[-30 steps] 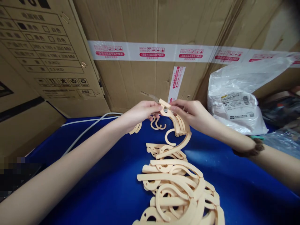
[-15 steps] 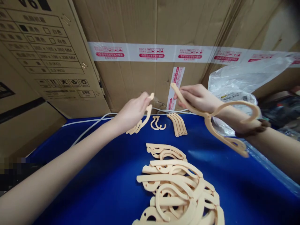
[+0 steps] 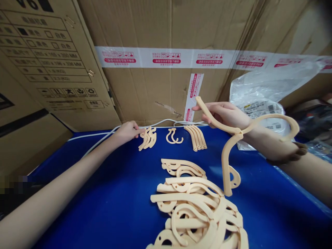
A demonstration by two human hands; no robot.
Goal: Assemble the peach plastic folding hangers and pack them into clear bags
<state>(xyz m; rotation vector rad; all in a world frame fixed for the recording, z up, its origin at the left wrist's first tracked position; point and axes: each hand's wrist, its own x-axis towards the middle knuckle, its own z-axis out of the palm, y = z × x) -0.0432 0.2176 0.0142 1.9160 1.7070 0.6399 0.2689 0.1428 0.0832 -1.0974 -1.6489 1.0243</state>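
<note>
My right hand (image 3: 225,115) grips one end of a long cream plastic hanger frame (image 3: 229,152) and holds it up above the blue surface (image 3: 109,193); its other branches hang down and curl past my wrist. My left hand (image 3: 127,131) rests low at the far edge, its fingertips touching a small stack of curved cream pieces (image 3: 148,137). To the right of that stack lie a small double hook (image 3: 173,135) and a row of straight cream bars (image 3: 196,137). A big pile of cream hanger frames (image 3: 195,207) lies in front of me.
Large cardboard boxes (image 3: 160,52) with red-and-white tape wall in the far side and left. A white cable (image 3: 103,138) runs along the back edge. A crumpled clear plastic bag with a label (image 3: 261,100) sits at the right, dark clutter behind it.
The hands pulled apart, leaving the bars on the surface. My left hand carried a small curved piece down to the stack. My right hand swung the frame so its long branch hangs downward.
</note>
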